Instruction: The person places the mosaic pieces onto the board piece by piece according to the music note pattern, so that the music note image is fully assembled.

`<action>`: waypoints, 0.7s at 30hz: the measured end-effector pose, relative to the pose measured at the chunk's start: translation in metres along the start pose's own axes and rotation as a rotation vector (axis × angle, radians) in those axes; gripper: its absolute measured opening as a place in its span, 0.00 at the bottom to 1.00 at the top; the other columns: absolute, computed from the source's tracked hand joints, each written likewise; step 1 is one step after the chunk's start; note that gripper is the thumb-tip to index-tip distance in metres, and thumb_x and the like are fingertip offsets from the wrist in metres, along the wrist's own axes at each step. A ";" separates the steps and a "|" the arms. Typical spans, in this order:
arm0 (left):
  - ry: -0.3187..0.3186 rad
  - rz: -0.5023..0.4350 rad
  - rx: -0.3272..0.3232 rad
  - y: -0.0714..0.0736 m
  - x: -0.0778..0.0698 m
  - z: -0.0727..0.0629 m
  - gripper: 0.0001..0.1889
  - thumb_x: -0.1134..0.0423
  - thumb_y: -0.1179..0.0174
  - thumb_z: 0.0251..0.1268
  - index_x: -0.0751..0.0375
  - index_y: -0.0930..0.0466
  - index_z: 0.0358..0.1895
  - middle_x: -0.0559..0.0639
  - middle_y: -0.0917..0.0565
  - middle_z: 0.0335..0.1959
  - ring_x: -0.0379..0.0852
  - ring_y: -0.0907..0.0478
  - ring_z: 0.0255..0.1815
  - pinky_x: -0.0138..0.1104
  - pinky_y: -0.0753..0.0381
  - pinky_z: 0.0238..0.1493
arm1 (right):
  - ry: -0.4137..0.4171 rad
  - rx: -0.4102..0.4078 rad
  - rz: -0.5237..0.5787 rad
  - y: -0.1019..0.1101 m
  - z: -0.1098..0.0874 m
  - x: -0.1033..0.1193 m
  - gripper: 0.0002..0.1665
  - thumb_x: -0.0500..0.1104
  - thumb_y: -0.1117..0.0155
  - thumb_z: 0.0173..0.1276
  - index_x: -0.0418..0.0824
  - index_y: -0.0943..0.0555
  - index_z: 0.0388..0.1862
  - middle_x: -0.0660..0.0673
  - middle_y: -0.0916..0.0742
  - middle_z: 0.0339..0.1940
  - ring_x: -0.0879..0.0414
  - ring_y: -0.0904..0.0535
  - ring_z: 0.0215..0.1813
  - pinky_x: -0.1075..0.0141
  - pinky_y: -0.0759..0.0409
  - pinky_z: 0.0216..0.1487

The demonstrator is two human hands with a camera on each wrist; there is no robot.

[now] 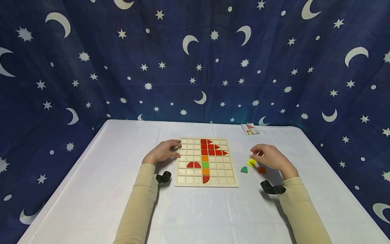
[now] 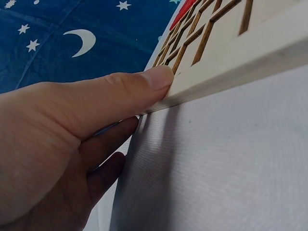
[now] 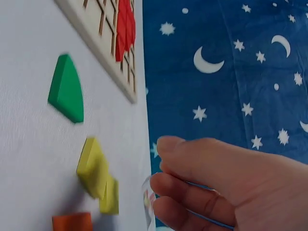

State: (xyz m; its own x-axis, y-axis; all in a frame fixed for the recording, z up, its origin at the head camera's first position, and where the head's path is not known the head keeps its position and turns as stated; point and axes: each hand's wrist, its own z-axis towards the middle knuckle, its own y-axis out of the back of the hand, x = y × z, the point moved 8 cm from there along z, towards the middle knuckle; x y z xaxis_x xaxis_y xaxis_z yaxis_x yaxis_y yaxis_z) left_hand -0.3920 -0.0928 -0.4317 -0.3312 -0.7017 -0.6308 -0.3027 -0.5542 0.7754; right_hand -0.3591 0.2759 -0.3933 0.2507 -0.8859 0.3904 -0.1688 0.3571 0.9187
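A wooden grid board (image 1: 189, 181) lies flat on the table with colored pieces set in it: red squares and triangles (image 1: 212, 152), orange and green squares (image 1: 205, 165), and rounded red pieces (image 1: 193, 165). My left hand (image 1: 164, 150) is at its left edge; in the left wrist view the thumb (image 2: 156, 79) touches the rim. My right hand (image 1: 269, 157) hovers over loose pieces with fingers loosely bent, and I see nothing between them. Below it are two yellow pieces (image 3: 94, 166), partly overlapping, and an orange piece (image 1: 261, 170). A green quarter-circle (image 1: 244, 169) lies closer to the board.
A small printed card (image 1: 250, 129) lies at the back right of the white-covered table (image 1: 207, 217). Behind the table hangs a dark blue cloth (image 1: 170, 67) with moons and stars.
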 end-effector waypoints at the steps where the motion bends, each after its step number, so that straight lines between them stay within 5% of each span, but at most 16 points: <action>1: -0.002 0.002 0.000 0.000 0.000 0.000 0.25 0.62 0.31 0.60 0.65 0.22 0.60 0.58 0.31 0.71 0.57 0.41 0.74 0.47 0.43 0.75 | -0.010 0.004 0.000 -0.001 0.000 -0.003 0.21 0.44 0.35 0.67 0.32 0.19 0.54 0.41 0.15 0.44 0.50 0.22 0.42 0.57 0.18 0.42; 8: -0.005 0.001 -0.001 0.001 0.000 0.000 0.25 0.62 0.31 0.60 0.65 0.22 0.60 0.58 0.32 0.71 0.58 0.41 0.74 0.47 0.42 0.75 | -0.063 0.055 -0.008 -0.015 0.006 -0.023 0.26 0.38 0.37 0.66 0.30 0.24 0.62 0.33 0.18 0.53 0.46 0.22 0.46 0.51 0.17 0.49; 21: -0.008 -0.009 -0.005 0.001 -0.001 -0.001 0.25 0.62 0.31 0.60 0.65 0.22 0.60 0.58 0.32 0.71 0.58 0.41 0.74 0.48 0.43 0.75 | -0.050 0.121 0.009 -0.023 0.003 -0.022 0.23 0.40 0.32 0.64 0.33 0.20 0.56 0.44 0.16 0.40 0.53 0.25 0.36 0.60 0.18 0.39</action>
State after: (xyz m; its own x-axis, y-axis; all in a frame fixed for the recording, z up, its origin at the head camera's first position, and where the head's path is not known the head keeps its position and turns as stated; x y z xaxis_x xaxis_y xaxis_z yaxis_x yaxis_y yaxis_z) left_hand -0.3906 -0.0928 -0.4304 -0.3359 -0.6931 -0.6378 -0.3014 -0.5625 0.7699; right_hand -0.3633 0.2863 -0.4235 0.2010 -0.8974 0.3927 -0.2858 0.3297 0.8998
